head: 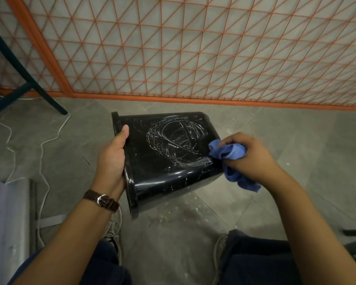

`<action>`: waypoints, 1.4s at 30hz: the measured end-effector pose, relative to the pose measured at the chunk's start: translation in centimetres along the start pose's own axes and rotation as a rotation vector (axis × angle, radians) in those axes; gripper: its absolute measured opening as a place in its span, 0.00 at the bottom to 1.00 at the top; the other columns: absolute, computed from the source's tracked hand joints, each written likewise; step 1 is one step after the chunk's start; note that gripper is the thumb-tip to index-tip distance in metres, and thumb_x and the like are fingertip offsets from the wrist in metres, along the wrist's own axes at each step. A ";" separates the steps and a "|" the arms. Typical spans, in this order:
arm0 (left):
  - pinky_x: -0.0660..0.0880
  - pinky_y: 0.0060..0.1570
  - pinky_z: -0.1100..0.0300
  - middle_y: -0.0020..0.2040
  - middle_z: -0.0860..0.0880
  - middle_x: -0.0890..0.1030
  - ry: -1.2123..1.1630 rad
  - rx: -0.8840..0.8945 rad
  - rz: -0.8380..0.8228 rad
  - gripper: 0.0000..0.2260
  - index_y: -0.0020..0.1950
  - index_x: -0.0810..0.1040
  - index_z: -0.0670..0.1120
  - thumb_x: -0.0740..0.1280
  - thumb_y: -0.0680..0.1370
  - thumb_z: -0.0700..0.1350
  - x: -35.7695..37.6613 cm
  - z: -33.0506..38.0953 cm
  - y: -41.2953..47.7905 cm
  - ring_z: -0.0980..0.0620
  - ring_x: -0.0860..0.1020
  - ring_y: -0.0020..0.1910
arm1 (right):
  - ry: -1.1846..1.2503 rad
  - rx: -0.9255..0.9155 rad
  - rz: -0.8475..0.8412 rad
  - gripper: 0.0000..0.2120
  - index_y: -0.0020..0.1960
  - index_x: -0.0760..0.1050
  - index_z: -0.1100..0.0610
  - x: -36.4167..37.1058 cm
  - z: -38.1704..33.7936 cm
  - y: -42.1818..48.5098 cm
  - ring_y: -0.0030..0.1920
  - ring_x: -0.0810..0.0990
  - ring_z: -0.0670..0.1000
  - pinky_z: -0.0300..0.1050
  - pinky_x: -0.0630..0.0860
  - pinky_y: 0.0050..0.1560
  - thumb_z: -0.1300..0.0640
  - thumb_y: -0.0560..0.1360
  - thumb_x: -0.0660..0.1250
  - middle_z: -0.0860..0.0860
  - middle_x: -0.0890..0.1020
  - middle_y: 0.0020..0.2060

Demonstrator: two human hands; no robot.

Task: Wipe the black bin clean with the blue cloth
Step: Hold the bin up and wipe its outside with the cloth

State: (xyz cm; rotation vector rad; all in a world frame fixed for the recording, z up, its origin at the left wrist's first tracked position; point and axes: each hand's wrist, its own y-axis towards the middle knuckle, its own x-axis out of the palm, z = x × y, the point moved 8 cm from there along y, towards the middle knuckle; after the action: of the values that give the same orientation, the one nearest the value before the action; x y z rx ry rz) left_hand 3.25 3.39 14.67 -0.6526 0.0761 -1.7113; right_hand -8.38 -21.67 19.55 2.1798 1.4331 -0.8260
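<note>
The bin looks like hard black plastic, smooth and glossy, with bright highlights along its lower side. Its upper face is dulled by white, chalky smears in loops and by scattered white flecks. The cloth is blue fabric, soft, matt and finely textured, bunched into folds. The floor is grey tile, mostly matt with a faint sheen, speckled white near the bin. The watch strap looks like brown grained leather, and its buckle like shiny metal. The fence along the floor's far edge is orange-painted mesh, matt. The trousers are dark matt cloth.
</note>
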 end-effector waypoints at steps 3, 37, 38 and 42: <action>0.78 0.54 0.47 0.48 0.44 0.85 -0.031 -0.002 -0.008 0.13 0.48 0.82 0.44 0.63 0.78 0.51 0.7 -0.1 -0.5 0.46 0.83 0.47 | 0.049 -0.058 0.132 0.18 0.42 0.74 0.38 -0.3 -1.2 -0.3 0.42 0.77 0.36 0.33 0.73 0.42 0.63 0.69 0.70 0.42 0.74 0.48; 0.81 0.47 0.51 0.46 0.43 0.85 -0.009 0.053 -0.038 0.11 0.48 0.82 0.43 0.63 0.78 0.47 1.7 0.0 -1.0 0.45 0.83 0.46 | 0.041 -0.173 0.059 0.16 0.50 0.77 0.44 2.9 -2.9 -0.5 0.48 0.75 0.37 0.29 0.71 0.48 0.61 0.67 0.71 0.41 0.75 0.48; 0.81 0.47 0.51 0.46 0.43 0.85 0.004 0.061 -0.023 0.10 0.48 0.82 0.43 0.63 0.78 0.47 1.5 0.1 -1.0 0.45 0.83 0.46 | 0.073 -0.205 -0.012 0.16 0.50 0.77 0.44 3.8 -3.3 -0.8 0.49 0.75 0.35 0.27 0.70 0.50 0.60 0.66 0.71 0.41 0.74 0.49; 0.79 0.49 0.49 0.47 0.42 0.85 0.033 0.048 0.011 0.10 0.46 0.83 0.44 0.65 0.76 0.47 0.9 -0.5 -0.5 0.44 0.83 0.47 | 0.149 -0.036 -0.105 0.11 0.40 0.79 0.46 3.9 -2.1 -0.3 0.43 0.78 0.37 0.33 0.73 0.45 0.62 0.68 0.71 0.44 0.80 0.44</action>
State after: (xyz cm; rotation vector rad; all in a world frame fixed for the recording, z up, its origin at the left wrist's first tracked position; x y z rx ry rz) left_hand 2.54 2.58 14.80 -0.5878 0.0611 -1.7086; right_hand -7.00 -17.58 18.54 2.1944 1.6338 -0.6797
